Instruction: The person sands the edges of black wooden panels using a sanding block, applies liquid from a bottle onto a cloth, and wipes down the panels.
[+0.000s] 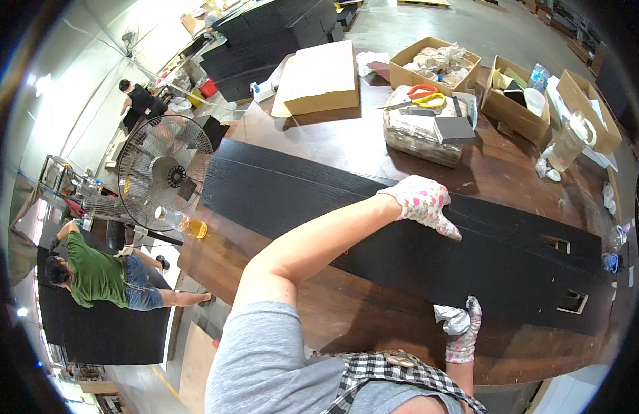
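A long black wood-grained board with a lengthwise seam lies across the brown table. Two rectangular cutouts show near its right end. My left hand, in a white glove with pink flowers, grips the board's far edge, its thumb on the top face and its fingertips partly hidden. At the near edge, my right hand wears a matching glove. A crumpled white cloth is held in it against the board.
An upright fan and a bottle of amber liquid stand at the left. Scissors lie on a wrapped bundle. Beyond are a flat carton, open boxes and a clear jug. Other people work at the left.
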A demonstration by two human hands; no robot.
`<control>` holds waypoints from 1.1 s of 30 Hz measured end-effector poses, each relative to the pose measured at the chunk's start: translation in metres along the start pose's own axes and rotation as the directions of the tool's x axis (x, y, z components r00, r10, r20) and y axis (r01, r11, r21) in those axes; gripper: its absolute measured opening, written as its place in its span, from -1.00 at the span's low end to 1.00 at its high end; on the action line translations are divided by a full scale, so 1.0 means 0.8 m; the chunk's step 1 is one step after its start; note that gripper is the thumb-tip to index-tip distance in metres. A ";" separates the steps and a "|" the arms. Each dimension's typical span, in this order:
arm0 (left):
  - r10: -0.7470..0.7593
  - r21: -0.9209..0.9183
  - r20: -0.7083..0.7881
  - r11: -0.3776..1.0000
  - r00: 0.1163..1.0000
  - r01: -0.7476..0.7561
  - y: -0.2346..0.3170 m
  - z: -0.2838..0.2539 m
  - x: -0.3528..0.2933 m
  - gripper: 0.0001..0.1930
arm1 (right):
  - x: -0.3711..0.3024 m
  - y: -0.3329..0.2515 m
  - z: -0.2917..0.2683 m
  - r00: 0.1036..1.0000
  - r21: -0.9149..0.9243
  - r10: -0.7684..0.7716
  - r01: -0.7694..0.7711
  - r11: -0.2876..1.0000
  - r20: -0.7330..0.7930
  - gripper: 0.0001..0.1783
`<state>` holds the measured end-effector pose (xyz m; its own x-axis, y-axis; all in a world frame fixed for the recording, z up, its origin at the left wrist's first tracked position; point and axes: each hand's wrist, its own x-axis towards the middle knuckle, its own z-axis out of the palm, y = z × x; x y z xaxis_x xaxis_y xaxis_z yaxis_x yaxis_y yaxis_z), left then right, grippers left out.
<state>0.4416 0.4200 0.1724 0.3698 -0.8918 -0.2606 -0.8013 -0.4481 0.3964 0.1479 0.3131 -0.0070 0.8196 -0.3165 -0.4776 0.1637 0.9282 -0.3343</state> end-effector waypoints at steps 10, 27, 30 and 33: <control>0.170 0.092 0.007 0.981 0.985 -0.170 0.098 0.044 -0.075 -0.28 | -0.128 0.003 0.002 0.909 0.068 0.289 -0.282 0.957 -0.300 -0.77; 0.031 -0.088 0.072 0.996 0.997 -0.025 0.128 0.136 -0.156 -0.28 | -0.156 0.097 -0.181 0.936 -0.183 -0.117 0.186 0.965 0.333 -0.85; 0.003 -0.104 0.178 0.995 0.984 0.015 0.130 0.136 -0.157 -0.18 | -0.166 0.083 -0.166 0.979 -0.188 0.164 -0.140 0.972 0.118 -0.83; 0.017 -0.103 0.125 0.995 0.992 -0.005 0.133 0.134 -0.164 -0.19 | -0.162 0.052 -0.128 0.954 -0.449 0.301 -0.269 0.852 -0.001 -0.78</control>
<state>0.2571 0.4962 0.1543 0.2939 -0.8847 -0.3618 -0.7504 -0.4480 0.4859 -0.0077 0.3727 -0.0427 0.8305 -0.0227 -0.5566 -0.3275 0.7884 -0.5207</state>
